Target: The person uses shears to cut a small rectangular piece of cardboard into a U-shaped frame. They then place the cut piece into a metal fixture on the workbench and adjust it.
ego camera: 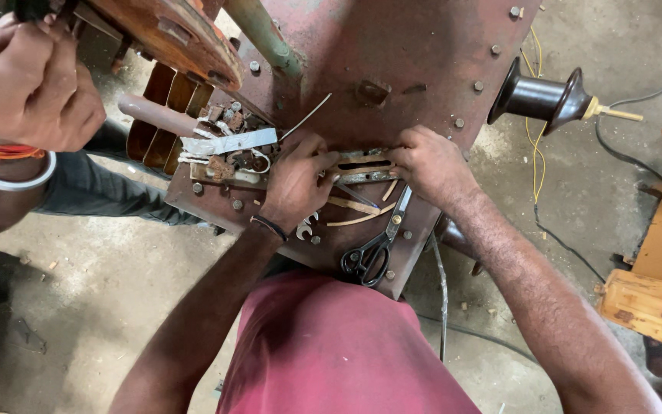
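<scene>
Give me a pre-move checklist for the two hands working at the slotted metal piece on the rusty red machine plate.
1. Left hand on the slotted grey metal piece: ok, fingers rest at its left end.
2. Right hand on the same piece: ok, at its right end.
3. Black-handled scissors away from fingers: ok, lying on the rusty red machine plate below both hands.
4. Small silver open-ended spanner within reach: ok, beside the left wrist.
5. Another person's hand apart from the work: ok, upper left.
6. Grip firmness: cannot tell.

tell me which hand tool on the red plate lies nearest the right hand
The black-handled scissors, just below the right hand. The small wrench lies farther left, under the left hand.
</scene>
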